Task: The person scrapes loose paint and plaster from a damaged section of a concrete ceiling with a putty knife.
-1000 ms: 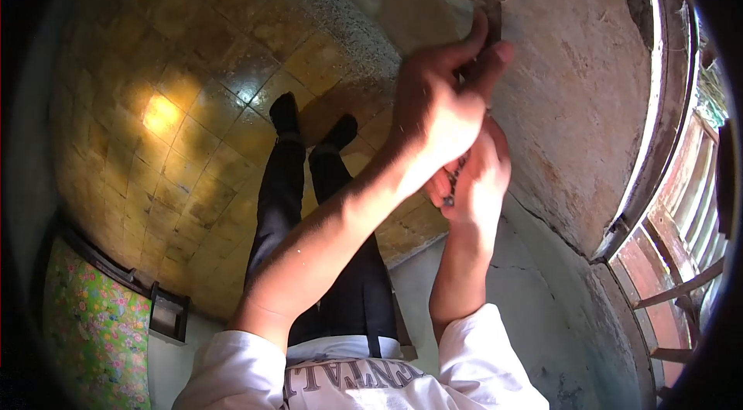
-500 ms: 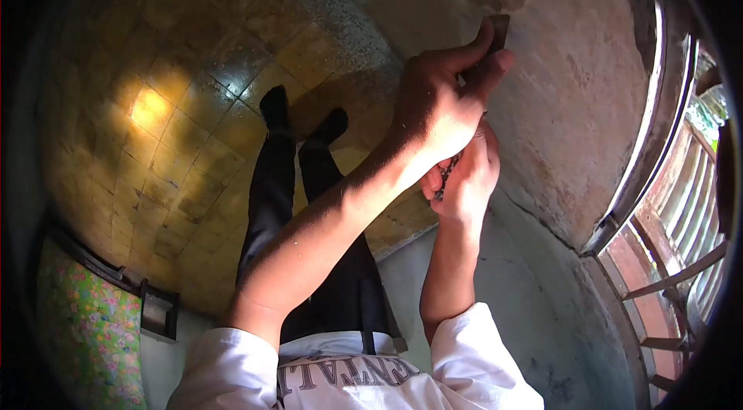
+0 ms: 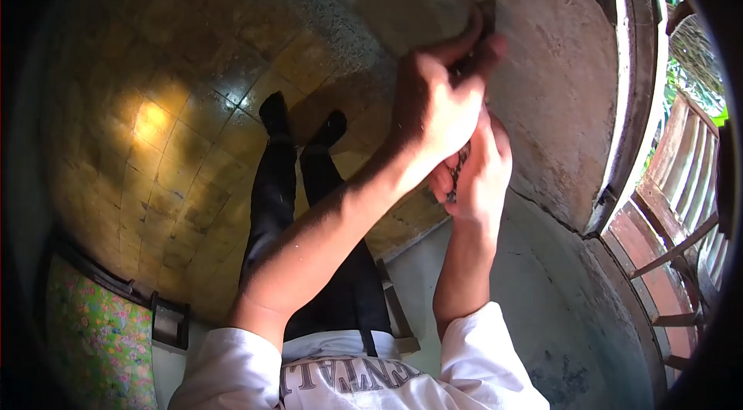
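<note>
My left hand point(image 3: 441, 100) is closed on a flat dark brown piece point(image 3: 486, 15), pinched between thumb and fingers, with its end sticking out past the fingertips. Just below it, my right hand point(image 3: 481, 166) wraps round a dark speckled thing point(image 3: 462, 166), of which only a strip shows between palm and fingers. The two hands overlap at the left wrist. Whether the brown piece and the speckled thing are one object I cannot tell.
Beyond the hands rises a wall point(image 3: 549, 85) with peeling plaster. A window frame and slatted wood point(image 3: 681, 147) lie at right. Yellowish floor tiles point(image 3: 170, 170) spread at left, near a green flowered cloth point(image 3: 101, 332). My legs point(image 3: 271, 185) stretch forward in dark trousers.
My right hand has shifted slightly right and up, against the left. The brown piece has tilted a little and is blurred. The view has turned slightly, showing more of the window side.
</note>
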Demonstrator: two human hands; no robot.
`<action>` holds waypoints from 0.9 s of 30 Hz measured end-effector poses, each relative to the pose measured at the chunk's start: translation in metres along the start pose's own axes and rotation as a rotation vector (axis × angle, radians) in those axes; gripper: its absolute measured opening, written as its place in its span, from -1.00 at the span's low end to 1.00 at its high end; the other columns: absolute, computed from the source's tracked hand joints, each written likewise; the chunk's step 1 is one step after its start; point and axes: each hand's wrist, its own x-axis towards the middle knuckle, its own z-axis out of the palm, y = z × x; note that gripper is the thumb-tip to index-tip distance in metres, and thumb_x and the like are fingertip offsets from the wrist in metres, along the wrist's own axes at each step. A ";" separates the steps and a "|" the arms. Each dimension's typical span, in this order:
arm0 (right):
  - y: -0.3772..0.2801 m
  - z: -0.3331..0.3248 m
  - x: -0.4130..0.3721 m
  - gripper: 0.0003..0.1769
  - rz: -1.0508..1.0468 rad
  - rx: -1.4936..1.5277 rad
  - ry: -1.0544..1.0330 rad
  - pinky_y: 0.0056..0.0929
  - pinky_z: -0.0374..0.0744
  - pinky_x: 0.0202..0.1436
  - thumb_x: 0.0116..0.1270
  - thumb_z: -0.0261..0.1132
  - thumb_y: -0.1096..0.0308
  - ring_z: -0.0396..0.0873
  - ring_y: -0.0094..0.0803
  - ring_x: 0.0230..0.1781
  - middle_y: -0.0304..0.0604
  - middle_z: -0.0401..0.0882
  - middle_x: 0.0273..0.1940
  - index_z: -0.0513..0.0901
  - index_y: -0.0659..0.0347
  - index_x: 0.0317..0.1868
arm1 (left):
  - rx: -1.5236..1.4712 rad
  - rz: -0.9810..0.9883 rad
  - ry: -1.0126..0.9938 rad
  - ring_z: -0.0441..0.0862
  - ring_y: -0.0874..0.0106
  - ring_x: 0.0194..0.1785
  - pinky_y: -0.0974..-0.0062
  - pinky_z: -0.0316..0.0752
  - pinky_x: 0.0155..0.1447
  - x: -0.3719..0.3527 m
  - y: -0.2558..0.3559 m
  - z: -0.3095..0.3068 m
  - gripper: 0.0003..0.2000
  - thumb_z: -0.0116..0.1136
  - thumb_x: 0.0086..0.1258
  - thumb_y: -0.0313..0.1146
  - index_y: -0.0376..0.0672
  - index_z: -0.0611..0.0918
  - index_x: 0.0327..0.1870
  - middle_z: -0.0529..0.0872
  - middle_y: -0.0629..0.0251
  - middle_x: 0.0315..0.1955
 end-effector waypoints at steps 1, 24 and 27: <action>-0.001 0.003 0.002 -0.52 0.011 -0.021 -0.014 -0.54 0.18 -0.89 0.58 -0.10 0.02 0.23 -0.53 -0.88 -0.28 0.28 -0.71 0.43 0.26 -0.35 | 0.055 -0.049 -0.028 0.43 0.64 -0.57 0.53 0.37 -0.49 0.004 0.002 -0.006 -0.60 0.23 0.40 -0.23 -0.33 0.61 0.12 0.57 0.15 -0.72; -0.021 0.027 0.015 -0.55 -0.054 -0.278 0.010 -0.52 0.20 -0.84 0.51 -0.03 0.15 0.22 -0.51 -0.88 -0.27 0.28 -0.74 0.38 0.21 -0.55 | 0.163 -0.306 0.050 0.47 0.56 -0.62 0.49 0.35 -0.51 0.026 0.034 -0.020 -0.66 0.21 0.40 -0.16 -0.25 0.69 -0.47 0.56 0.35 -0.72; -0.005 0.014 -0.006 -0.50 0.035 -0.052 0.042 -0.52 0.23 -0.87 0.58 -0.08 0.06 0.25 -0.51 -0.86 -0.28 0.29 -0.71 0.40 0.23 -0.47 | 0.008 -0.215 -0.060 0.46 0.51 -0.67 0.45 0.37 -0.53 0.003 0.016 -0.012 -0.71 0.20 0.41 -0.15 -0.17 0.72 -0.06 0.55 0.26 -0.76</action>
